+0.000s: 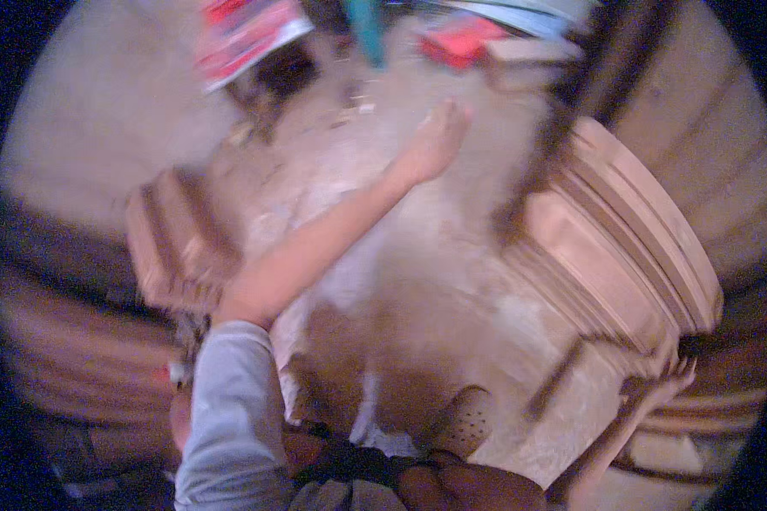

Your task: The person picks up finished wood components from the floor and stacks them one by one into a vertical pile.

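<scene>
My left arm, in a pale grey sleeve, reaches across the middle of the view. My left hand [440,143] is over the dusty floor, and motion smears its fingers; nothing shows clearly in it. At the lower right, my right hand [666,385] has its fingers apart. It is by the lower end of a large, ridged, light brown panel-like piece [601,264], which stands tilted along the right side. Whether the fingers touch that piece cannot be made out.
A smaller brown ridged block [179,234] lies left of my forearm. Beyond my hand are a red-and-white printed packet [251,38], a teal object [366,34] and a red item [460,41]. A clog with holes [467,422] shows near my body. Dark beams run along the right.
</scene>
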